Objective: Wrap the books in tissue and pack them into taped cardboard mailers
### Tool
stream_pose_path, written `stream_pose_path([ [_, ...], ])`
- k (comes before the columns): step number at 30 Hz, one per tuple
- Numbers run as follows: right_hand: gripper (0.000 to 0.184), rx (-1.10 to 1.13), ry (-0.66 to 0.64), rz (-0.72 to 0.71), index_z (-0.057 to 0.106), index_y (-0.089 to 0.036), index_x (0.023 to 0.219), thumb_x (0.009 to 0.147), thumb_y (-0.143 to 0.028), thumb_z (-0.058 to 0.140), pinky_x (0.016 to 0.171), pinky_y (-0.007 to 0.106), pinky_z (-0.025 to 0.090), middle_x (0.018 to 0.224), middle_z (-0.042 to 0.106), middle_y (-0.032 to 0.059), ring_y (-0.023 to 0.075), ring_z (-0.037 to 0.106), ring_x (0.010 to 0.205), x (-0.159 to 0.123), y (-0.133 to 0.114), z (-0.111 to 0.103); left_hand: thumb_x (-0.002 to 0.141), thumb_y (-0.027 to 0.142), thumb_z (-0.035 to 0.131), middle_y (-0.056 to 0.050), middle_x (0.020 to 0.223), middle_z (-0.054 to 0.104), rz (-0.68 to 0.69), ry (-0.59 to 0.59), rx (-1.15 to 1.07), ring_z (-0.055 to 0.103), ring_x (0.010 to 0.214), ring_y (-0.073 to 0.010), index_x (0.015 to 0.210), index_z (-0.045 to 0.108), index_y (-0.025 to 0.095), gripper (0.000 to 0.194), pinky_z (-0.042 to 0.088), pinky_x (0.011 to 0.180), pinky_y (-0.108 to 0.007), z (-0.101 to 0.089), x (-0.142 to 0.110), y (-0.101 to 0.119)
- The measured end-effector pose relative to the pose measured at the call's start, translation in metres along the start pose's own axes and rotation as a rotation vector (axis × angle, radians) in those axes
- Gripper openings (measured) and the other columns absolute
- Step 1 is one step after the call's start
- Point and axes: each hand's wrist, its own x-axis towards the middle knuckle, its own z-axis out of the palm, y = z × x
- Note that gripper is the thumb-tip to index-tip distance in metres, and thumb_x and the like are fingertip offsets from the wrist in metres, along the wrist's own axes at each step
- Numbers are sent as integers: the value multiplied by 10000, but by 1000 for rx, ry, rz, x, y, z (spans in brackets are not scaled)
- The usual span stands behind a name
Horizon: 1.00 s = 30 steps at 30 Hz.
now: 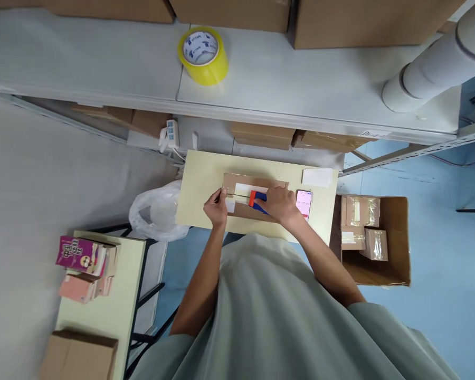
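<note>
A flat brown cardboard package (245,212) lies on the cream table, with white patches on its top and a thin dark line running lengthwise between them. At its left end my left hand (216,208) is closed in a pinch, thumb against the edge; what is between the fingers is too small to make out. My right hand (279,203) is wrapped round a blue and orange tape dispenser (253,198), which rests over the middle of the package with its orange end facing left. The palm hides part of the dispenser and the package's right side.
A phone (303,203) and white papers (317,177) lie right on the table (198,174). Above is a shelf (261,74) with a yellow tape roll (208,66). An open carton (396,243) of packages stands right; a plastic bag (154,211) and stacked books (81,256) are left.
</note>
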Motion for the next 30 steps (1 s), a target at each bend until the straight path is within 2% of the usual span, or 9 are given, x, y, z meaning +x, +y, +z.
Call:
stream_pose_path([
  [3, 536, 39, -8, -23, 777, -106, 1265, 1072, -572, 595, 881, 366, 566, 1293, 760, 258, 357, 745, 1148, -2, 4, -3, 947, 391, 732, -80, 1085, 857, -24, 37, -46, 792, 1045, -266, 1089, 859, 164, 296, 617, 988, -372, 4, 0, -6],
  [6, 548, 69, -8, -56, 776, -122, 1247, 1057, -607, 606, 875, 344, 554, 1290, 759, 241, 342, 743, 1150, -15, 23, -16, 932, 354, 747, -94, 1079, 858, -35, 69, -50, 799, 1052, -273, 1074, 862, 145, 277, 623, 1009, -385, 7, 2, -8],
  [9, 571, 67, -19, -5, 769, -120, 1224, 1045, -638, 609, 839, 336, 531, 1133, 792, 214, 325, 760, 1058, -36, 66, -36, 937, 349, 744, -99, 1102, 857, -38, 75, -14, 800, 1078, -278, 1079, 860, 145, 274, 624, 1028, -394, 7, 5, -9],
  [12, 613, 89, -90, 32, 792, -136, 1065, 1007, -718, 611, 760, 330, 495, 921, 787, 166, 303, 758, 892, -58, 123, -48, 948, 359, 734, -100, 1121, 854, -23, 53, 18, 799, 1097, -277, 1092, 855, 146, 285, 621, 1046, -398, 7, 7, -11],
  [15, 641, 91, -122, 61, 786, -150, 977, 980, -766, 607, 711, 333, 468, 834, 769, 142, 285, 738, 789, -68, 168, -45, 956, 369, 727, -109, 1133, 852, -5, 44, 31, 799, 1111, -280, 1115, 849, 137, 307, 620, 1055, -401, 6, 9, -14],
  [17, 630, 96, -143, 68, 785, -147, 992, 980, -754, 617, 713, 332, 467, 847, 773, 145, 284, 741, 796, -65, 181, -37, 959, 378, 725, -115, 1145, 849, 9, 36, 41, 796, 1124, -288, 1130, 847, 136, 321, 619, 1058, -409, 6, 10, -16],
  [19, 607, 84, -140, 78, 787, -136, 1053, 992, -718, 627, 749, 333, 480, 914, 788, 165, 302, 756, 876, -56, 183, -28, 963, 387, 716, -120, 1149, 847, 20, 33, 67, 795, 1128, -293, 1132, 848, 139, 328, 620, 1056, -414, 6, 11, -17],
  [24, 582, 35, -109, 110, 765, -111, 1237, 1025, -637, 636, 864, 345, 515, 1161, 793, 213, 344, 755, 1119, -26, 168, -3, 973, 392, 687, -131, 1168, 842, 31, 33, 136, 793, 1138, -287, 1140, 844, 138, 343, 610, 1067, -409, 6, 12, -17],
  [30, 547, 16, -45, 110, 751, -114, 1300, 1051, -584, 624, 901, 347, 533, 1241, 778, 249, 341, 751, 1181, -11, 152, 23, 978, 387, 672, -134, 1190, 836, 36, 18, 134, 787, 1157, -293, 1145, 834, 139, 340, 598, 1080, -413, 7, 11, -15],
])
